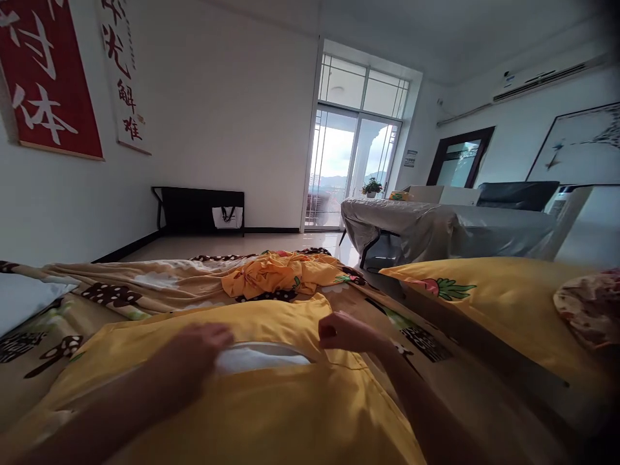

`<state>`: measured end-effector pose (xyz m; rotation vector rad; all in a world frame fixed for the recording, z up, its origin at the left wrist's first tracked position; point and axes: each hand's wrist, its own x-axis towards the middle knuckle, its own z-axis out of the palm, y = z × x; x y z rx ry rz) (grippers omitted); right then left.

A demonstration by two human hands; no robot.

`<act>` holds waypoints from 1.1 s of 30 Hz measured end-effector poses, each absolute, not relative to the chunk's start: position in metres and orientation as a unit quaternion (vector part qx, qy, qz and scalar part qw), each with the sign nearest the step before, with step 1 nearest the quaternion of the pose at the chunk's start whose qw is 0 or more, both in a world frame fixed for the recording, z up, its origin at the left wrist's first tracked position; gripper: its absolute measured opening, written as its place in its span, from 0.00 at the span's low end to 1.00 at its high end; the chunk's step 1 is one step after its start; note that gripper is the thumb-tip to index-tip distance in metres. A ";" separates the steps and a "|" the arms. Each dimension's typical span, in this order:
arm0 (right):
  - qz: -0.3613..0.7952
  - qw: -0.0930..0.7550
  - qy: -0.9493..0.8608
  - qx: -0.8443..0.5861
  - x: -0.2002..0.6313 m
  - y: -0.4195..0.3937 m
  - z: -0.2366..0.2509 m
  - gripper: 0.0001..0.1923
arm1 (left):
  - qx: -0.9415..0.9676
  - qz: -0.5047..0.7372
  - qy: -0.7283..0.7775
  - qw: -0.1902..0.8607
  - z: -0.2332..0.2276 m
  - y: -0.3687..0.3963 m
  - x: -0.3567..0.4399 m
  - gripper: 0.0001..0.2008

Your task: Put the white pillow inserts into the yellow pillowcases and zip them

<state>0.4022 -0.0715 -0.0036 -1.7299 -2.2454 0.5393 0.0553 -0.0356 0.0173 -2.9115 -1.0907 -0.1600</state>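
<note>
A yellow pillowcase (pixel 290 413) lies across the bed in front of me. Through a slit-like opening in it shows a white pillow (pixel 261 360). My left hand (pixel 201 352), slightly blurred, is closed on the cloth at the left end of this opening. At the right end, my right hand (pixel 346 330) has its fingers curled and pinched at the pillowcase edge. Both hands' fingertips are partly hidden. Just beyond the pillowcase lies a crumpled orange-yellow cloth (pixel 285 271).
Under everything spreads a tan patterned blanket (pixel 165 274). A white pillow (pixel 29 297) lies at the left, and a yellow pillow (pixel 513 290) with a fruit print at the right. Further off stand a plastic-covered table (pixel 416 216) and a black bench (pixel 188 210) with a white bag (pixel 227 217).
</note>
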 end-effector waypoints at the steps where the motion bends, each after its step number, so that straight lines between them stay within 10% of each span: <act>1: 0.225 0.138 -0.765 -0.588 0.403 -0.070 -0.013 0.03 | -0.948 -0.063 -0.312 0.014 0.013 -0.049 0.085 0.28; 6: 0.388 0.233 -0.726 -0.518 0.418 -0.073 -0.066 0.09 | -0.991 -0.064 -0.115 -0.018 -0.028 -0.078 0.177 0.21; 16: 0.351 0.245 -0.727 -0.536 0.417 -0.087 -0.069 0.10 | -0.970 -0.071 -0.176 -0.155 -0.048 -0.063 0.197 0.10; 33: 0.357 0.215 -0.762 -0.496 0.419 -0.090 -0.071 0.14 | -0.985 -0.117 -0.057 0.111 -0.071 -0.083 0.188 0.13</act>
